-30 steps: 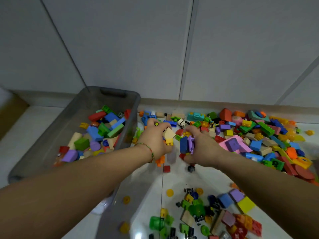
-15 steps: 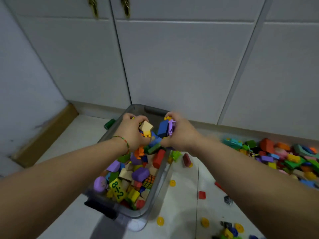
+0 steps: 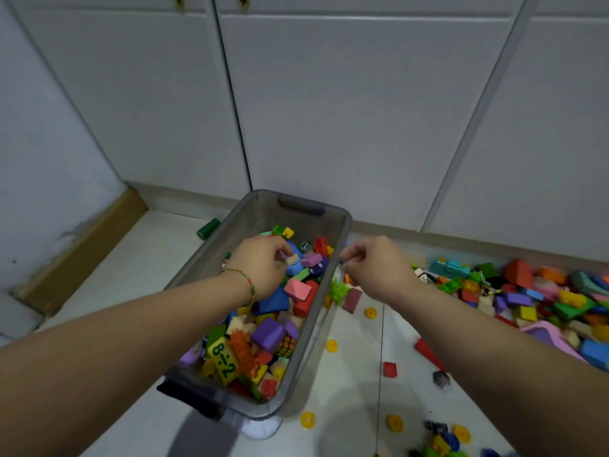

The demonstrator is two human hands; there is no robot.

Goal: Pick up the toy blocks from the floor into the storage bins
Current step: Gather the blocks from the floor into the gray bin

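Grey see-through plastic storage bin (image 3: 344,225), just the one, sits mid-floor heaped with colourful toy blocks (image 3: 270,334). Two hands up! Left hand (image 3: 260,268) hovers over the bin's far half, fingers curled down among the blocks; can't tell if it grips any. Right hand (image 3: 375,268) hangs just right of the rim, loosely curled, nothing in it. Further right, a loose pile of blocks (image 3: 527,298) covers the white tiled floor (image 3: 356,390). Five yellow round discs (image 3: 331,345) and one small red square brick (image 3: 389,369) lie nearer. One dark green cylinder (image 3: 208,228) lies far left.
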